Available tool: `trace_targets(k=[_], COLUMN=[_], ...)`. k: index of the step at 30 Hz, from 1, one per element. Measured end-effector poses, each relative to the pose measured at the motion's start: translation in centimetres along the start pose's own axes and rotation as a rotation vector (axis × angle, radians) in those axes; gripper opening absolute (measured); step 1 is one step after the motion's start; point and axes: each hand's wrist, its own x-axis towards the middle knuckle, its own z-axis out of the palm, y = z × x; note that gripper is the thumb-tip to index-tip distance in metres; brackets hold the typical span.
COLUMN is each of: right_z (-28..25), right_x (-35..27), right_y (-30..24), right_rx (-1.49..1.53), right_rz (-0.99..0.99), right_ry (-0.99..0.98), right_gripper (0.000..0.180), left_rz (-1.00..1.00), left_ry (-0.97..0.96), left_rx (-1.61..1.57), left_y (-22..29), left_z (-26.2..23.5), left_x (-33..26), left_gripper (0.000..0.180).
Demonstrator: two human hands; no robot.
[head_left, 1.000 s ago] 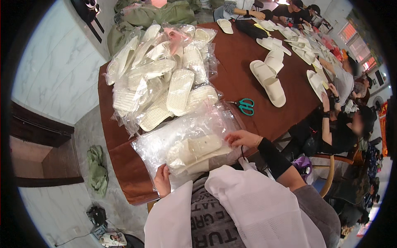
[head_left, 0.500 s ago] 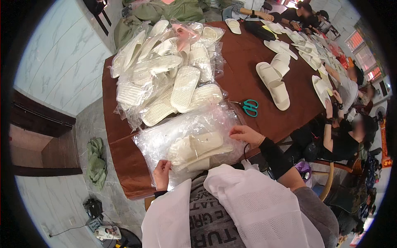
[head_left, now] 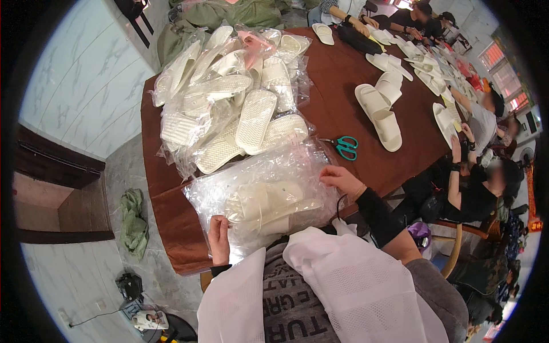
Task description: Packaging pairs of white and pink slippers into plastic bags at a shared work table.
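A pair of cream slippers (head_left: 257,204) lies inside a clear plastic bag (head_left: 209,200) at the table's near edge, close to my body. My left hand (head_left: 219,237) has its fingers closed at the bag's near left side, beside the toe of one slipper. At the bag's right edge, my right hand (head_left: 345,182) pinches the plastic between thumb and fingers. More clear film lies flat beneath and behind this bag.
Bagged slippers (head_left: 229,94) are heaped at the far left of the brown-covered table (head_left: 329,74). Teal-handled scissors (head_left: 346,147) lie right of my bag. Loose slippers (head_left: 380,117) stand farther right, and a co-worker (head_left: 480,188) handles another slipper.
The slippers have shifted left inside the bag. My left hand has moved slightly left and up, and my right hand slightly up. At the far end, a co-worker's hand has moved.
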Motion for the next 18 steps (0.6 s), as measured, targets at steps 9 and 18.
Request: trace_targets(k=[9, 18], right_z=[0.9, 0.0], right_x=[-3.0, 0.5], right_y=[-9.6, -3.8], right_rx=[0.661, 0.501], right_rz=[-0.069, 0.245], right_ry=[0.213, -0.206], right_gripper=[0.017, 0.035], left_rz=[-0.105, -0.447], left_ry=[0.222, 0.072], left_rx=[-0.431, -0.508], left_y=[4.4, -2.4], left_z=[0.1, 0.1], left_x=[0.7, 0.0], left_gripper=[0.026, 0.072])
